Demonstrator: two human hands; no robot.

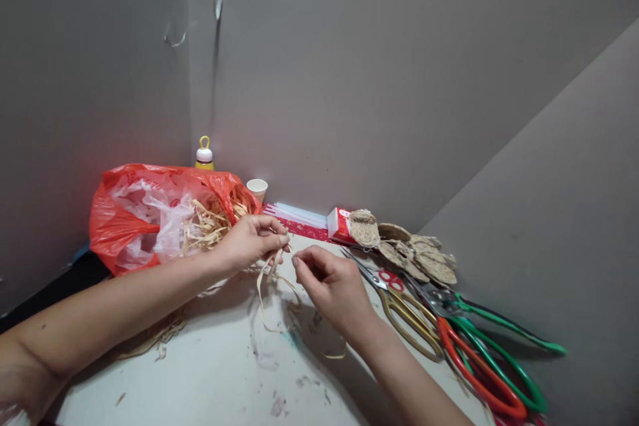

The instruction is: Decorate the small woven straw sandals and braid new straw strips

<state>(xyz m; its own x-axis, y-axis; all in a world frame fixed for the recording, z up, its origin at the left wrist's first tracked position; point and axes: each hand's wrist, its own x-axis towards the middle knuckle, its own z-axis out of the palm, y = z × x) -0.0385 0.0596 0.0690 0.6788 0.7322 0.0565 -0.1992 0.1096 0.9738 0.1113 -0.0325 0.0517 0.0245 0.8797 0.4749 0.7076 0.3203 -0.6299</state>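
My left hand [252, 239] pinches pale raffia strands [267, 293] at its fingertips, just in front of a red plastic bag [124, 213] stuffed with more raffia and white plastic. My right hand [332, 289] is close beside it, thumb and forefinger pinched on the same thin strand, which loops down onto the white table [224, 373]. Loose raffia lies under my left forearm.
Several scissors and shears [449, 326] with gold, red and green handles lie at the right. Woven straw pieces [409, 249] sit behind them beside a red-and-white box [339, 223]. A paper cup [257, 188] and a yellow bottle [204, 154] stand in the corner against grey walls.
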